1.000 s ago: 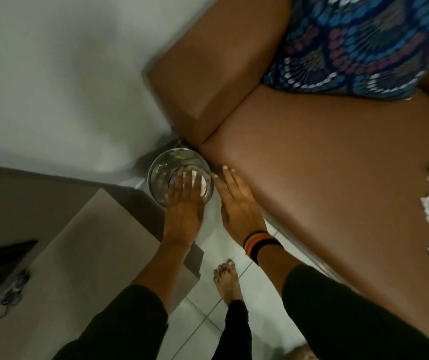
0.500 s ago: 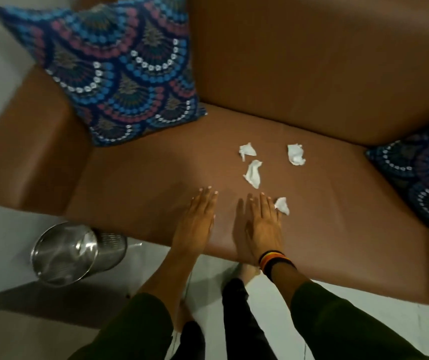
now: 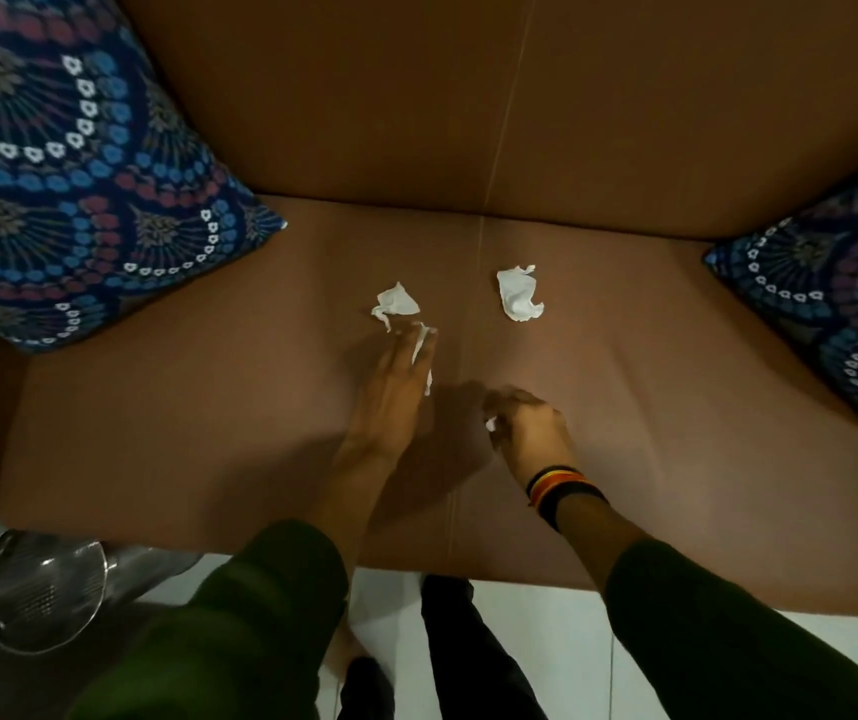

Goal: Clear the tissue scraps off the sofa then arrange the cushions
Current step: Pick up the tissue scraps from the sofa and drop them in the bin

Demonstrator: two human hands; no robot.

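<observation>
A brown leather sofa (image 3: pixel 624 381) is seen from above, with its seat filling the middle of the view. Two tissue scraps are left free on the seat: one crumpled scrap (image 3: pixel 394 302) lies a little left of the centre seam, and a second scrap (image 3: pixel 519 293) lies just right of that seam, both towards the far side near the backrest.

The left hand (image 3: pixel 393 394) is stretched forward over the seat, its fingers pressed together around a thin strip of tissue (image 3: pixel 422 356), which is seen between the fingertips and hangs down along the hand. The fingertips are just beside the left free scrap; whether they touch it cannot be told. The right hand (image 3: pixel 530 428) is curled low on the seat, near and to the right of the left hand, and a small bit of white tissue (image 3: pixel 491 423) is pinched in its bent fingers. Striped bangles (image 3: pixel 556 485) are worn on the right wrist.

A blue patterned cushion (image 3: pixel 68 189) is leaned in the far left corner of the sofa, and another patterned cushion (image 3: pixel 832 309) is placed at the right end. A metal mesh bin (image 3: pixel 37 595) stands on the floor at the near left, beside the sofa front.
</observation>
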